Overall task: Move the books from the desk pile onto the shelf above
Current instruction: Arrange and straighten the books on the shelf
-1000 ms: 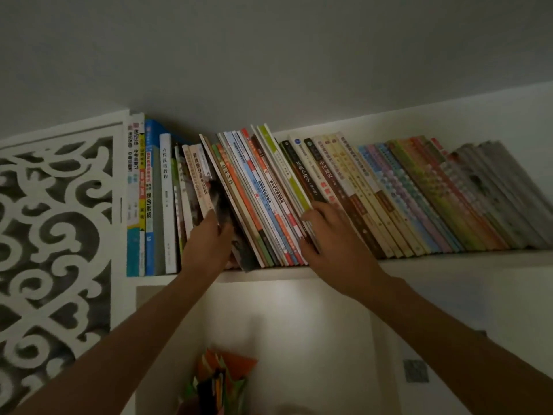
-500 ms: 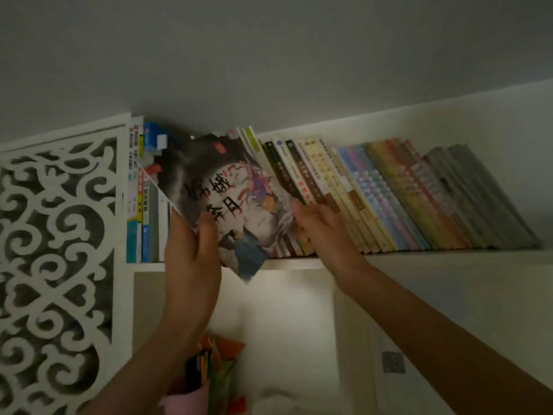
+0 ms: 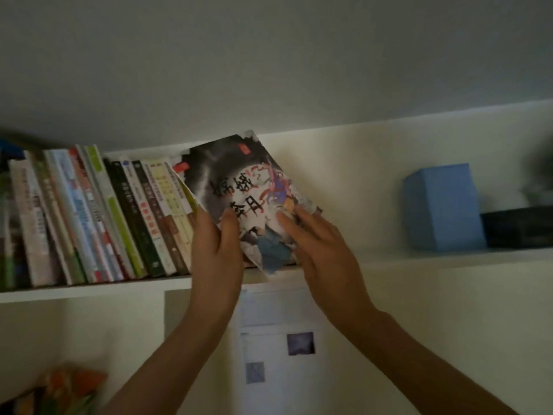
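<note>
Dark-cover book (image 3: pixel 236 187) moved right, now tilted at right end of shelf row (image 3: pixel 98 217), bottom on shelf (image 3: pixel 419 260). Left hand (image 3: pixel 217 250) grips its lower left edge; right hand (image 3: pixel 317 244) fingers spread flat on cover.

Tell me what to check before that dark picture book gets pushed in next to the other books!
1. Left hand grips the dark book: ok.
2. Right hand steadies its cover: ok.
3. Free shelf space before the blue box: ok.
4. Book standing straight: not ok, it tilts.
5. Row of books leaning, may slide: cannot tell.
</note>
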A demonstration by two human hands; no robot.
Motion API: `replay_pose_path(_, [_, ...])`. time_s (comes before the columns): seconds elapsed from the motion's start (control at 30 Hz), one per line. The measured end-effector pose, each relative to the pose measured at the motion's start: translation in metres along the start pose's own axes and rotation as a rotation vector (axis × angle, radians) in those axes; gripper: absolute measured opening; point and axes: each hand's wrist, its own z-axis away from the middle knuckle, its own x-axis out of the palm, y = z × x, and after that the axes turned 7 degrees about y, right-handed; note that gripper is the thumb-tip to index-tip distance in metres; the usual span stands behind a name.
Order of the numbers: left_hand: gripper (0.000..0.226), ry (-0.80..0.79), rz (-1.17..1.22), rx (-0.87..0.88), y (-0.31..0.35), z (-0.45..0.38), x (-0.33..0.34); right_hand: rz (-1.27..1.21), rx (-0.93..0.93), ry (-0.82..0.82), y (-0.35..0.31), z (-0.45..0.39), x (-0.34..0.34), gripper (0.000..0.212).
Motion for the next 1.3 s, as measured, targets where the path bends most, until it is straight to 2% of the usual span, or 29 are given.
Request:
replay_pose_path(0.13, [0.021,-0.104,0.108,-0.127,-0.007,0.011,0.037,0.270,-0.026,0.001,0.045,0.006,-0.015,0.073])
replay_pose_path(0.3, [0.020,-0.190,0.135,-0.312,-0.015,0.015,0.057,0.324,-0.077,0.038,0.076,0.010,-0.025,0.070])
replay_pose_path(0.4, [0.021,-0.208,0.111,-0.339,-0.022,0.007,0.054,0.289,0.116,-0.026,0.078,-0.004,-0.029,0.047])
replay_pose_path(0.47, [0.022,-0.151,0.083,-0.326,-0.029,0.001,0.045,0.237,0.280,-0.038,0.083,-0.016,-0.027,0.019])
replay_pose_path(0.5, [0.021,-0.119,0.056,-0.317,-0.033,-0.002,0.039,0.169,0.329,-0.050,0.086,-0.020,-0.024,0.016])
replay_pose_path(0.57, [0.016,-0.075,-0.044,-0.283,-0.045,-0.006,0.026,-0.025,0.354,-0.184,0.096,-0.028,-0.011,0.029])
replay_pose_path(0.67, [0.018,-0.092,-0.183,-0.234,-0.060,-0.012,0.014,-0.472,0.499,-0.590,0.101,-0.041,-0.007,0.048])
replay_pose_path(0.73, [0.021,-0.118,-0.245,-0.220,-0.065,-0.014,0.014,-0.574,0.626,-0.773,0.105,-0.047,-0.010,0.056])
replay_pose_path(0.77, [0.020,-0.128,-0.268,-0.215,-0.066,-0.015,0.015,-0.560,0.654,-0.805,0.107,-0.051,-0.011,0.056])
replay_pose_path(0.9, [0.017,-0.165,-0.342,-0.188,-0.071,-0.018,0.017,-0.530,0.737,-0.766,0.104,-0.059,-0.007,0.018])
replay_pose_path(0.93, [0.016,-0.171,-0.351,-0.177,-0.072,-0.019,0.016,-0.557,0.771,-0.740,0.098,-0.061,-0.005,0.024])
replay_pose_path(1.0, [0.017,-0.172,-0.368,-0.154,-0.072,-0.020,0.010,-0.582,0.708,-0.699,0.087,-0.063,0.001,0.039])
replay_pose_path(1.07, [0.016,-0.176,-0.393,-0.146,-0.072,-0.024,0.001,-0.614,0.658,-0.690,0.082,-0.061,0.005,0.038])
replay_pose_path(1.17, [0.016,-0.210,-0.425,-0.126,-0.075,-0.029,-0.013,-0.696,0.710,-0.748,0.088,-0.053,0.008,0.033])
replay_pose_path(1.3, [0.015,-0.278,-0.617,-0.063,-0.076,-0.028,-0.023,-0.666,0.655,-0.790,0.091,-0.051,0.010,0.036])
